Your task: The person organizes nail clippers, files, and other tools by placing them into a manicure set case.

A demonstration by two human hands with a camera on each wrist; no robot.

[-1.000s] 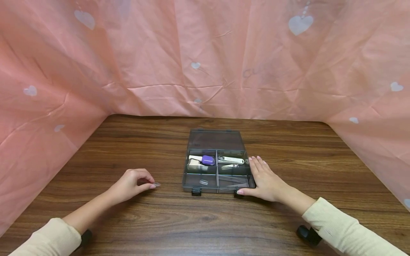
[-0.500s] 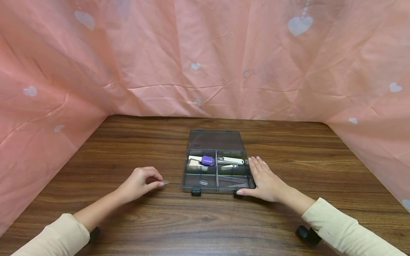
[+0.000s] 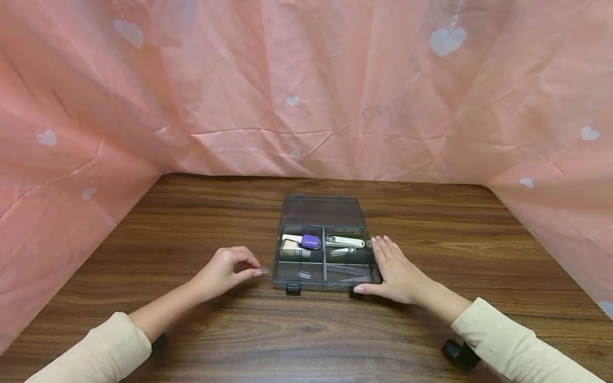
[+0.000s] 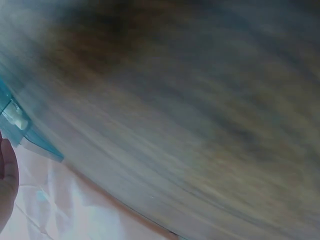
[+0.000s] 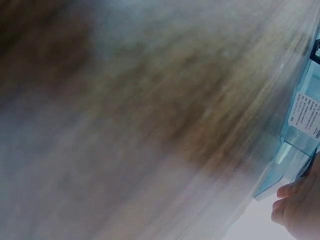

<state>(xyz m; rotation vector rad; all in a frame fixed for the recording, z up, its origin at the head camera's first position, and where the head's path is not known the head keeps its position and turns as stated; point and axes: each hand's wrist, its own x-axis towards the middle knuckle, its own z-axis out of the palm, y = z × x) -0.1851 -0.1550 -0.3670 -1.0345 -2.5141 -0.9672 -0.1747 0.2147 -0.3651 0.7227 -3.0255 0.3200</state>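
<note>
On the wood table (image 3: 201,213), w/ pink curtain (image 3: 306,85) behind, our left hand (image 3: 225,274) pinched a small clear piece (image 3: 262,270) betw. thumb & fingertips, just left of the grey box (image 3: 324,250). Our right hand (image 3: 397,271) lay flat, fingers straight, vs. the box's right edge. Inside: purple item (image 3: 311,242), white clipper (image 3: 345,241).

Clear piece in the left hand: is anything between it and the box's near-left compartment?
Only the box's low left wall. The left hand pinches the clear piece just outside it; the lid lies open, and the near-left compartment holds one small clear piece.
</note>
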